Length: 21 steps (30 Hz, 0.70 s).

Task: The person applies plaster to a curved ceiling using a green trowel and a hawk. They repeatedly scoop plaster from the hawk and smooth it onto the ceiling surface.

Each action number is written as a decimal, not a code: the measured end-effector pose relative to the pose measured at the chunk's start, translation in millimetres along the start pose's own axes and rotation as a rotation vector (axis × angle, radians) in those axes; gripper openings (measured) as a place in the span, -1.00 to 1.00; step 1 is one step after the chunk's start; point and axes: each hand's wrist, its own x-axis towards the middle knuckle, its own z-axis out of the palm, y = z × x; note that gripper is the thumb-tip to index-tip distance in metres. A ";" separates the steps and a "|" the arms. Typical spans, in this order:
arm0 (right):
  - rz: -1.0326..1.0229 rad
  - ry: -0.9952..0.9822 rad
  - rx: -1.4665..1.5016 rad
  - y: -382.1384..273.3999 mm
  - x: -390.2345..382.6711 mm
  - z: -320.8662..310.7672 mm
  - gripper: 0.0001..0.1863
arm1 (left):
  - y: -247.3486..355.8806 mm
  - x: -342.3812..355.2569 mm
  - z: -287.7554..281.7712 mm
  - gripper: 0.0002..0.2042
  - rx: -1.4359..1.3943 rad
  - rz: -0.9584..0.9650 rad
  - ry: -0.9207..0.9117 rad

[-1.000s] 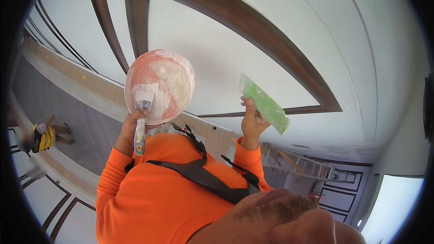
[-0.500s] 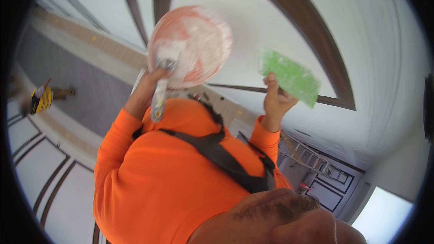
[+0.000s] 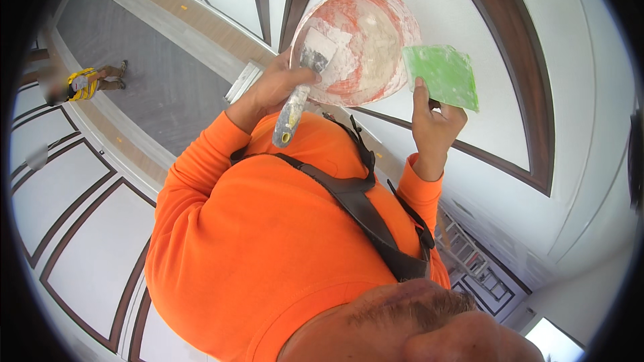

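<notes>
My left hand [image 3: 272,87] is closed around the side of a round pinkish-red bowl [image 3: 330,12] and also grips a putty knife [image 3: 292,112]. The knife's paint-stained handle points back toward me, and its whitish blade lies over the bowl's opening. Pale paste [image 3: 379,40] coats the bowl's bottom and smears its walls. In my right hand [image 3: 435,127] is a flat green spreader [image 3: 443,77], pinched with the thumb on its near face. White residue streaks the spreader. Its left edge overlaps the bowl's right rim; whether they touch I cannot tell.
Beyond the bowl rises a white wall with dark brown trim [image 3: 530,94]. Far left, a person in a yellow vest [image 3: 84,86] is near a grey floor strip [image 3: 147,67]. A metal ladder [image 3: 466,248] stands at the lower right.
My right hand has brought the green spreader from apart, right of the bowl, to its rim. The spreader's angle has changed. The whole view has shifted; my left hand keeps its hold.
</notes>
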 end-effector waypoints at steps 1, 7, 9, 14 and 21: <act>-0.020 0.007 -0.010 1.8 1.1 5.0 -0.86 | 1.9 -1.2 1.5 -0.35 -0.002 -0.005 0.002; -0.089 -0.021 0.004 4.2 7.3 31.0 -0.86 | 10.9 -3.8 2.9 -0.33 0.031 -0.056 -0.024; -0.107 -0.001 0.005 1.5 8.9 34.8 -0.86 | 11.7 -4.4 3.3 -0.31 0.039 -0.057 -0.023; -0.121 0.002 0.007 2.7 5.7 41.4 -0.84 | 10.6 -3.8 1.5 -0.28 0.028 -0.048 -0.047; -0.152 0.003 0.011 6.4 6.0 51.7 -0.84 | 6.4 -1.5 1.0 -0.37 0.022 0.002 -0.036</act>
